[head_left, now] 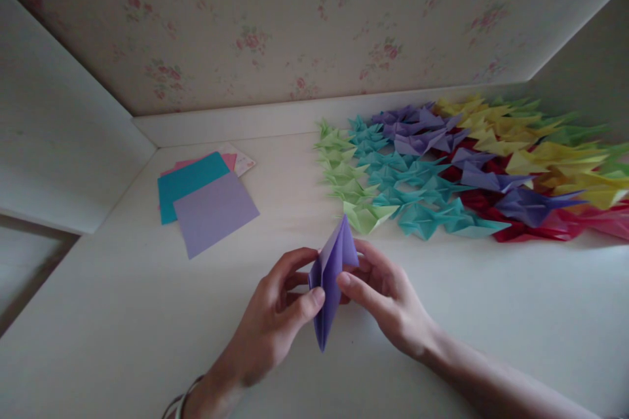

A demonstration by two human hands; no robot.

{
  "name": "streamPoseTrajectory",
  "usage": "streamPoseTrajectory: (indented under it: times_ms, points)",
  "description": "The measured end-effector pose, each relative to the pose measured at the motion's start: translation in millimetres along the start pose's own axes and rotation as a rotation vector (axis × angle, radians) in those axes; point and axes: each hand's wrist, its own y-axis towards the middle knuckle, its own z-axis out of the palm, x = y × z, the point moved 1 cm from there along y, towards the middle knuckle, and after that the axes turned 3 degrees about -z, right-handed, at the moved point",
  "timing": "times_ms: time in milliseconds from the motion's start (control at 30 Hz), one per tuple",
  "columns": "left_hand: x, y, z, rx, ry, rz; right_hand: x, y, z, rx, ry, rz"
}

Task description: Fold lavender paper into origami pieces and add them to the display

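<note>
A purple folded paper [332,275], long and pointed at both ends, is held above the white table between both hands. My left hand [282,314] pinches its left side, thumb in front and fingers behind. On the other side my right hand [388,298] grips it with the thumb on its front layer; the fingers behind are partly hidden. Slightly opened layers show along the paper's left side, and a flap stands out at its upper right. Just beyond its top point sits a light green folded paper figure [366,215].
Rows of folded paper figures in turquoise [425,219], purple [528,203], yellow [555,157] and red [540,228] cover the right rear. At left lie flat lilac [216,213] and teal [187,183] sheets over pink paper. A floral wall [295,33] bounds the back.
</note>
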Motion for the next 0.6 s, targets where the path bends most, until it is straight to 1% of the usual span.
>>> streamPoseTrajectory:
  times_ms: [67,133,200,233,300,400,467,533,600]
  points:
    - [2,-1,-1.1,-0.076,0.097,0.05,1,-1,-2,-0.043,-0.146,-0.047]
    - [4,-2,-1.4,-0.16,0.218,0.152,0,-1,-3,-0.067,-0.259,-0.078]
    - [7,-3,-0.8,-0.205,0.33,0.251,-2,0,-3,-0.083,-0.305,-0.086]
    - [9,-3,-0.4,-0.208,0.369,0.282,-4,1,-3,-0.096,-0.308,-0.085]
    - [12,-3,0.0,-0.179,0.387,0.297,-7,1,-3,-0.146,-0.299,-0.087]
    - [15,0,-1.1,-0.134,0.302,0.265,-9,2,-3,-0.214,-0.278,-0.076]
    - [15,2,-2.2,-0.135,0.257,0.251,-9,3,-3,-0.233,-0.245,-0.048]
    - [12,4,-2.5,-0.153,0.26,0.263,-9,4,-3,-0.252,-0.194,-0.036]
    - [8,4,-2.3,-0.185,0.289,0.287,-9,4,-3,-0.296,-0.16,-0.078]
